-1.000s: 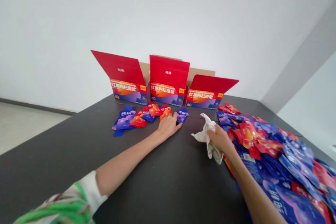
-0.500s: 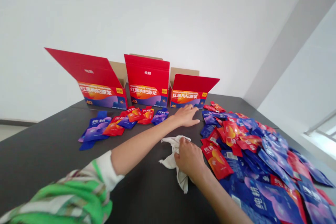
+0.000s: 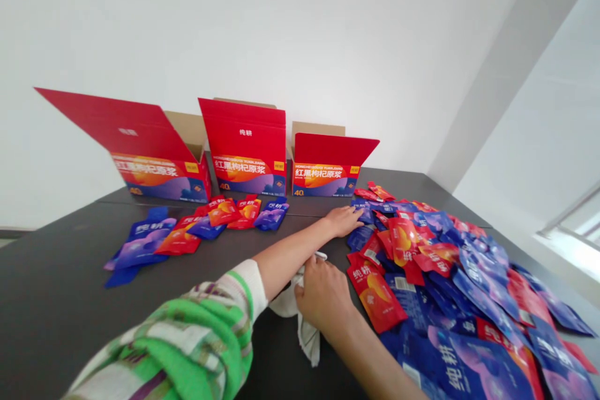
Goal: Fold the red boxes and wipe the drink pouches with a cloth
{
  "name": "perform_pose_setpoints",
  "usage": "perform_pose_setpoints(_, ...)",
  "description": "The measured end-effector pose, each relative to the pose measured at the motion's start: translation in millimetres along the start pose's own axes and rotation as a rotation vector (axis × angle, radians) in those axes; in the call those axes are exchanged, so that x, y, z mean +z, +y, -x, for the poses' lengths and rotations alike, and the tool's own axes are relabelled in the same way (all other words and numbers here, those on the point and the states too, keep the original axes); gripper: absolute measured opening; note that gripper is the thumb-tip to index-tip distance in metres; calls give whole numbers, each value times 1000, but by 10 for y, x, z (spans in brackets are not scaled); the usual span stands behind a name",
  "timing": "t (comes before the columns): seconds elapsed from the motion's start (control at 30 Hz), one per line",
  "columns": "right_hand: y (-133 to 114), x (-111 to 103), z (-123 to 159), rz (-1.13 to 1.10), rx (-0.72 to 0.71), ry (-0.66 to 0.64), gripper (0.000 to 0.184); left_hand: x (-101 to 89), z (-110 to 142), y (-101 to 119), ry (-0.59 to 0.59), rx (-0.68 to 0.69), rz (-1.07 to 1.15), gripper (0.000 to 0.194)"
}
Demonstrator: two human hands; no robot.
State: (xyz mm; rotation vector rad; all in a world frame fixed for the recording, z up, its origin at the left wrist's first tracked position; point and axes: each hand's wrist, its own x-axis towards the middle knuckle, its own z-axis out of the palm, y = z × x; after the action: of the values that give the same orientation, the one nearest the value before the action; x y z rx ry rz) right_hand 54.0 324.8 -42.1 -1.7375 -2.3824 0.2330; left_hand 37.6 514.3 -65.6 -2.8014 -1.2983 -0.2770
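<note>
My left hand (image 3: 344, 221) stretches forward over the table, its fingers extended at the near-left edge of a blue pouch (image 3: 362, 213) in the pile. It looks open; whether the fingertips touch the pouch I cannot tell. Nearer to me, my right hand (image 3: 323, 292) is closed around a crumpled white cloth (image 3: 308, 339), part of which lies under my left forearm. Beside the right hand lies a red pouch (image 3: 377, 295) with an orange fruit print. The big pile of red pouches and blue pouches (image 3: 473, 359) spreads along the right.
At the back stand three cartons with raised red lids: a left carton (image 3: 162, 178), a middle carton (image 3: 248, 175) and a right carton (image 3: 325, 180). A row of red and blue pouches (image 3: 180, 237) lies before them. Behind is a white wall (image 3: 281, 31).
My left hand has moved right, to the pile's edge, its forearm now over part of the cloth. My right hand still grips the cloth. The view has shifted slightly right.
</note>
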Motion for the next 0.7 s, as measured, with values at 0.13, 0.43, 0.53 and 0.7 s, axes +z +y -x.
perform_pose_setpoints(0.13,12,2,-19,8,-5,6,38,-63,144,-32,58,70,-88,33)
perform_pose_setpoints(0.43,210,-321,62,57,-111,-187,36,-563,1246,-236,152,92,-115,36)
perform_pose_setpoints(0.53,451,-579,95,-4,-186,-313,33,-734,1915,-266,156,100,58,39)
perform_pose_setpoints(0.7,610,-692,41,-90,-108,-227,35,-795,2678,-122,31,34,261,44)
